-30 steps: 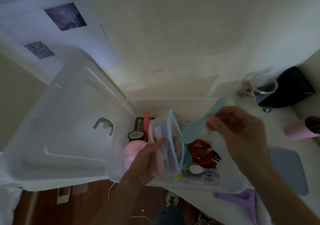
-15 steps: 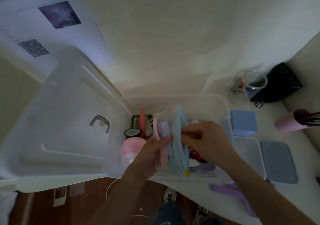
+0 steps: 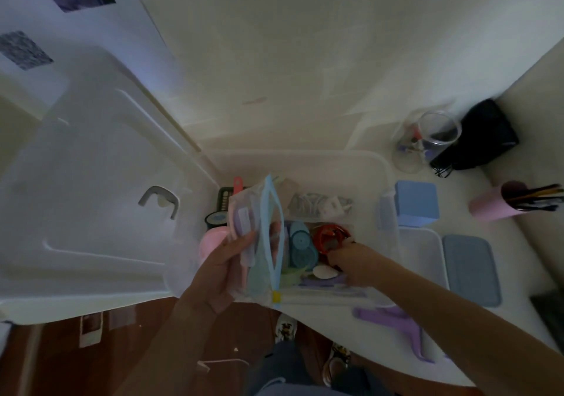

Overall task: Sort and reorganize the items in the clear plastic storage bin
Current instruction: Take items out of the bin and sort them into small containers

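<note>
The bin (image 3: 305, 163) sits at the near edge of the white table (image 3: 351, 114), its lid (image 3: 91, 197) swung open to the left. The left hand (image 3: 219, 270) holds a clear zip pouch (image 3: 259, 243) upright over the bin's left half, thumb on the near face and fingers (image 3: 276, 230) behind, pinching it with the blue zip mouth gaping open at the top. Pale pink and lilac pieces show through the pouch wall, too blurred to name. The right hand (image 3: 351, 258) reaches down into the bin, fingertips curled at a red item (image 3: 332, 237) just right of a teal round thing (image 3: 300, 243); whether it has actually closed on the red item I cannot tell, as the hand covers the contact.

Risks from here, as I judge them: the pouch is open and held only at one side, so tilting it while the other hand works could spill its contents back into the bin. The red item lies tangled among a white oval piece (image 3: 323, 272) and purple bits, and pulling it up fast could drag neighbours with it. The bin sits near the table's near edge, so a hard downward push on its near wall might tip it toward the floor
</note>
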Motion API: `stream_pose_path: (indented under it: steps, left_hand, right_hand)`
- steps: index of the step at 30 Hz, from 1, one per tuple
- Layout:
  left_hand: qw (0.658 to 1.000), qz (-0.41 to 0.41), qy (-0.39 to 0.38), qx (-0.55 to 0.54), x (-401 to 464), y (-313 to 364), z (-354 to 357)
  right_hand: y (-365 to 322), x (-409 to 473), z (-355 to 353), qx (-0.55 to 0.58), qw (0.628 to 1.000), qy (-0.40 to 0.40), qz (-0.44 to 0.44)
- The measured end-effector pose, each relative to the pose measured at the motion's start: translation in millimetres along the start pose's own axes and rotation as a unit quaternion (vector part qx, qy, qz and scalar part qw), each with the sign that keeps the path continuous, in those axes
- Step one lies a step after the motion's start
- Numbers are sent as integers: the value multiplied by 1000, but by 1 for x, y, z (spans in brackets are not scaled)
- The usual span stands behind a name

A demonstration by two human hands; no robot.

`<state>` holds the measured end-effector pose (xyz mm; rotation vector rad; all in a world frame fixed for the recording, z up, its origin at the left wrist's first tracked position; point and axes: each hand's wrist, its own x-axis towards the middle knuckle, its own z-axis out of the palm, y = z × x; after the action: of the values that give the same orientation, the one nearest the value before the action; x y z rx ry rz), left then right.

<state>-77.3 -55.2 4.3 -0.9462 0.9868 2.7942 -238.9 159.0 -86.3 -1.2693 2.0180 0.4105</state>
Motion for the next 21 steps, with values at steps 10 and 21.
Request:
stream_pose_path:
  steps: [10,21]
  left_hand:
    - [999,-15,8,-37,-4,0,-1]
    - [1000,6,2,-19,-1,6,10]
  right_hand:
    - [-4,19,9,-7,999,33,-20]
    - [24,-52,-61,256,948,180,65]
